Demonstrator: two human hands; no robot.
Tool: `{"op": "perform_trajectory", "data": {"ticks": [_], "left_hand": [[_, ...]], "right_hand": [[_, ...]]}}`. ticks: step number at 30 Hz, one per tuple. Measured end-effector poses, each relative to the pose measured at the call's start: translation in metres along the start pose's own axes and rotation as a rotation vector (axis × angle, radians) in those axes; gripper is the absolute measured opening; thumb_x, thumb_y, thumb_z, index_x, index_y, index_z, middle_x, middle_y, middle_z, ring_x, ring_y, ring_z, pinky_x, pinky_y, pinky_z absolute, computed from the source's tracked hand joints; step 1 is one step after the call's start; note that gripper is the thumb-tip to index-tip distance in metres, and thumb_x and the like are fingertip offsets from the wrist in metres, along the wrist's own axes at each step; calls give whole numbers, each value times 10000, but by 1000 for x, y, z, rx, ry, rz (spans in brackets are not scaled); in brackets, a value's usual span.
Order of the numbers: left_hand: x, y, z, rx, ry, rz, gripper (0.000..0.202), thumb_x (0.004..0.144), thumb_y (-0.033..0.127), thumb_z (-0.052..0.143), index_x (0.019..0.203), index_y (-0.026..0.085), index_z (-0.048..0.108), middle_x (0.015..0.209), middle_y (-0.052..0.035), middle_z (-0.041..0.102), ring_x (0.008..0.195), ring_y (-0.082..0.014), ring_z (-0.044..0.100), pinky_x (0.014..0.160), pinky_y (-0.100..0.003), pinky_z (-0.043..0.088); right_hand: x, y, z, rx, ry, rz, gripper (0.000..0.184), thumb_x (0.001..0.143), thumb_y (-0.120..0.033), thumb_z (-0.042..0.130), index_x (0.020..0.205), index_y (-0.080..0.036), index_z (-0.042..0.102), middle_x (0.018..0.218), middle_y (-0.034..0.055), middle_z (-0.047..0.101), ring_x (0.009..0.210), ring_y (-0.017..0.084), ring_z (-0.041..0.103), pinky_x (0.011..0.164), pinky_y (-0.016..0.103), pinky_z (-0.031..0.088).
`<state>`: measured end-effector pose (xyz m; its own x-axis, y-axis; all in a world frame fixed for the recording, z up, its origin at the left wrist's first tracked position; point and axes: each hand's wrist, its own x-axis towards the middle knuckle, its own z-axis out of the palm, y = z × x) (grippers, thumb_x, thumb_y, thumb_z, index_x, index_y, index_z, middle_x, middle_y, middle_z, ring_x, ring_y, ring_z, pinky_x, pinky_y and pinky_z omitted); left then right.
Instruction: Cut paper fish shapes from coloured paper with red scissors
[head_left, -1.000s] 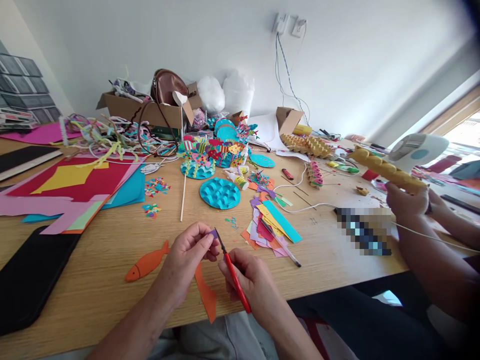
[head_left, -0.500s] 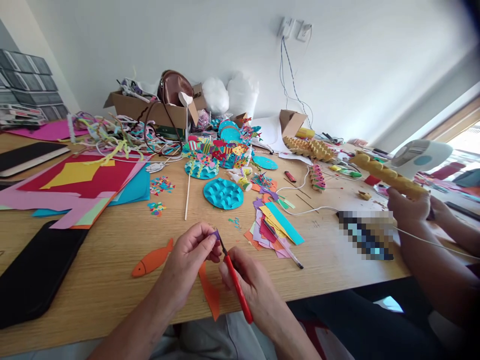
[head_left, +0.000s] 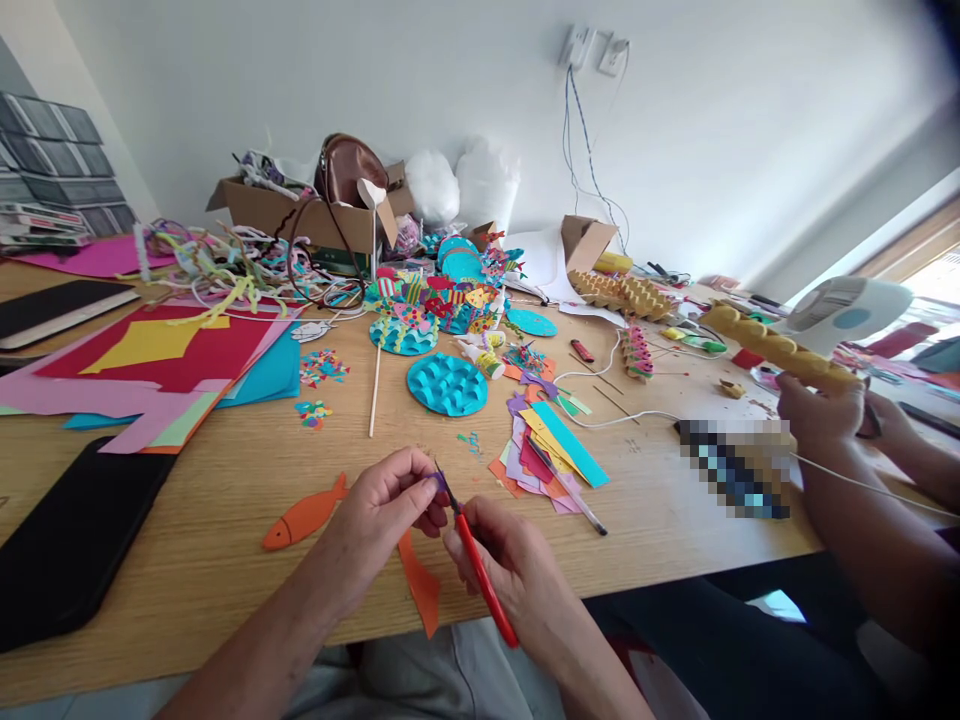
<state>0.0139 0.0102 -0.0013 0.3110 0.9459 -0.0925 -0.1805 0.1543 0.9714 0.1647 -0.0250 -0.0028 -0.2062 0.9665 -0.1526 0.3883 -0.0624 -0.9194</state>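
While left hand (head_left: 375,515) pinches purple scrap (head_left: 436,481) | right hand (head_left: 521,570) grips scissors (head_left: 474,552) (red-handled)

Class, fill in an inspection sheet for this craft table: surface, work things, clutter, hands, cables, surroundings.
Surface: wooden table, bare near the hands.
Work things: purple scrap, red scissors, orange strip below the hands; orange fish beside.
Clutter: paper sheets, teal disc, scrap pile, cardboard box.
Hands: left hand pinches the scrap; right hand grips the scissors.
Cables: white cord across table; wires hang from wall socket.
Surroundings: white wall; another person's hands hold a yellow roll.
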Motion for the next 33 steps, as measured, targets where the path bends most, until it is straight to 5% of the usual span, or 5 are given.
{"op": "perform_trajectory", "data": {"ticks": [33], "left_hand": [[-4, -8, 0, -36, 85, 3, 142, 825, 293, 541, 736, 185, 563, 686, 24, 597, 631, -110, 568, 610, -227, 467]], "right_hand": [[-3, 3, 2, 13, 22, 37, 397, 795, -498, 551, 592, -193, 397, 516, -63, 322, 490, 86, 319, 445, 212, 221]]}}
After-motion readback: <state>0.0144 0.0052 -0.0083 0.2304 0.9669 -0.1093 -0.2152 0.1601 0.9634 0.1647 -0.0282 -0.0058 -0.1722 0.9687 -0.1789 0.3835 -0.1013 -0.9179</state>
